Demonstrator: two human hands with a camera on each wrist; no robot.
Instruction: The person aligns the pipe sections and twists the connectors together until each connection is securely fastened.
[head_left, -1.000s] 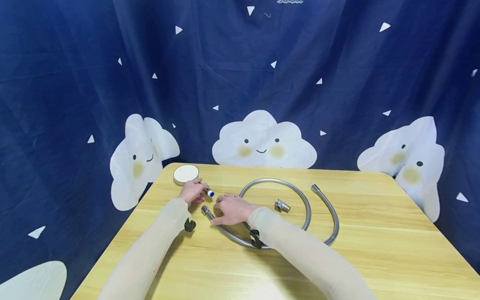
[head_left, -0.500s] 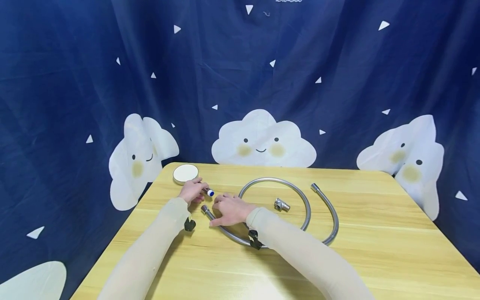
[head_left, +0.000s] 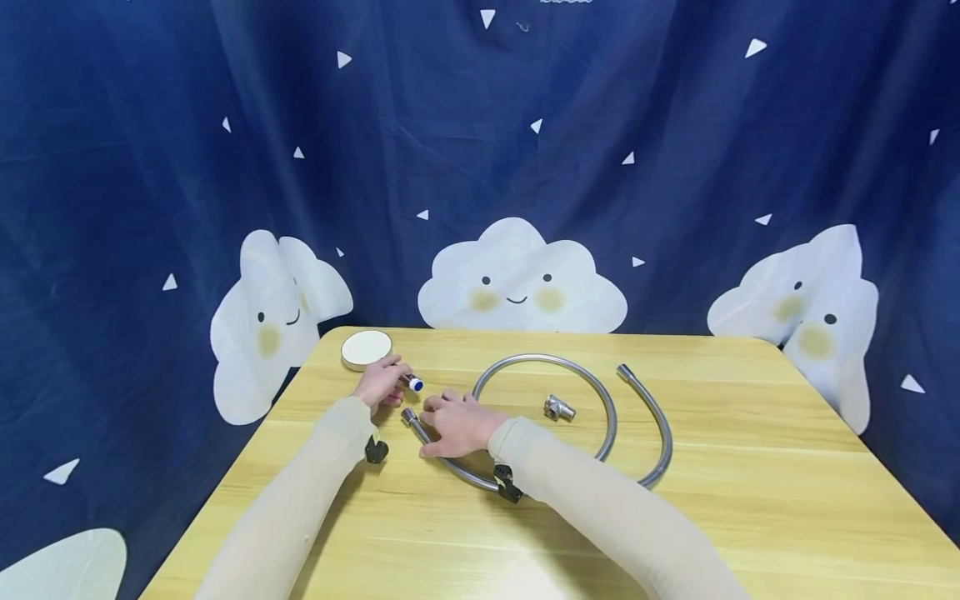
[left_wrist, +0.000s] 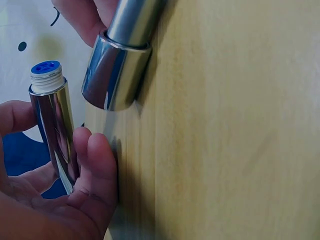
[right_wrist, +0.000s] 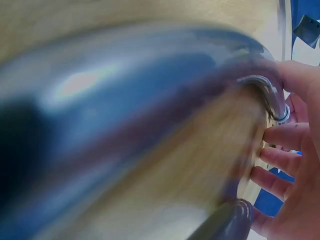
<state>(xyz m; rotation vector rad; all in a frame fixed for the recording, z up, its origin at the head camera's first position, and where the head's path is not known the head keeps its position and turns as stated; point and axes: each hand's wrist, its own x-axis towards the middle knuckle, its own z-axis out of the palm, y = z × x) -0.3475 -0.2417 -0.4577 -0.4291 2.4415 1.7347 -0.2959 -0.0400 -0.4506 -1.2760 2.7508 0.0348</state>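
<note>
My left hand (head_left: 381, 383) holds the chrome handle of a shower head (head_left: 366, 348), whose round white face lies at the table's far left corner. In the left wrist view the handle (left_wrist: 56, 125) stands between thumb and fingers, its white threaded end with a blue insert bare. A metal shower hose (head_left: 573, 365) lies looped on the table. Its left end nut (left_wrist: 116, 75) is near the handle's thread, apart from it. My right hand (head_left: 461, 425) lies over the hose behind that nut, fingers loosely spread. In the right wrist view the thumb (right_wrist: 295, 75) touches the hose (right_wrist: 150, 95).
A small chrome angle valve (head_left: 558, 407) lies inside the hose loop. The hose's other end (head_left: 626, 372) lies farther right. The wooden table (head_left: 787, 467) backs onto a blue curtain (head_left: 465, 108) printed with clouds.
The whole head view has shifted slightly left. Both hands stay almost where they were, the left still holding the handle and the right still over the hose.
</note>
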